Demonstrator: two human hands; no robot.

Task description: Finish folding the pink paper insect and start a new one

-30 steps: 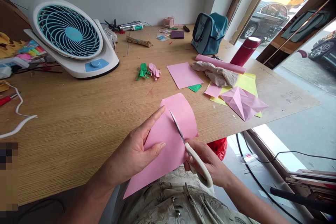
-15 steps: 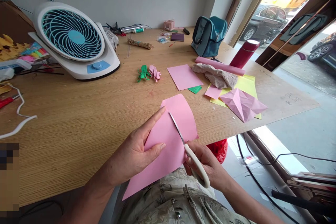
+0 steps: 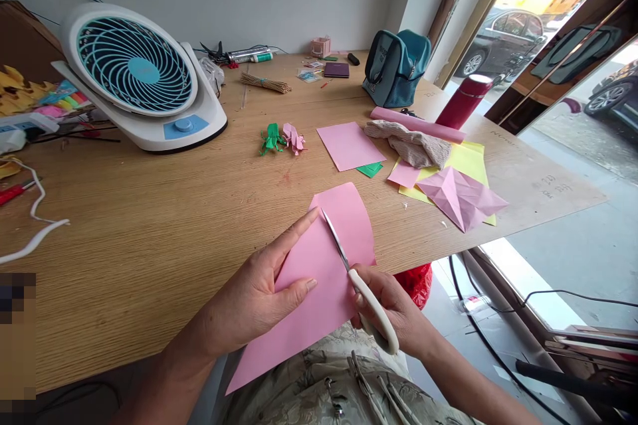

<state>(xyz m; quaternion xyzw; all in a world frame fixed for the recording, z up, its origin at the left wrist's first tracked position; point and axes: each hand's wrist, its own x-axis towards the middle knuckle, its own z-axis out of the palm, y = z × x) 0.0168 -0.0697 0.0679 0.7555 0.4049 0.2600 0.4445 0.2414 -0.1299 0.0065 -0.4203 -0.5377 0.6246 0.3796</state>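
A sheet of pink paper (image 3: 294, 339) spans my lap and the table's front edge, its far end curving up. My left hand (image 3: 264, 292) grips it from the left, thumb on top and forefinger along the edge. White-handled scissors (image 3: 375, 312) are in my right hand (image 3: 399, 312), fingers through the loops. One blade lies over the paper, its tip close to my left forefinger; the other blade is hidden beneath the sheet.
Folded green (image 3: 272, 138) and pink paper figures (image 3: 294, 139) stand mid-table. To the right lie a pink sheet (image 3: 346, 146), a cloth (image 3: 413, 143), a creased pink paper (image 3: 461, 198) and a red flask (image 3: 464, 103). A fan (image 3: 144, 76) and a blue bag (image 3: 399, 70) stand farther back.
The pink sheet and my left hand have shifted very slightly; the sheet's near corner sits a bit lower and farther left. The scissors have barely moved.
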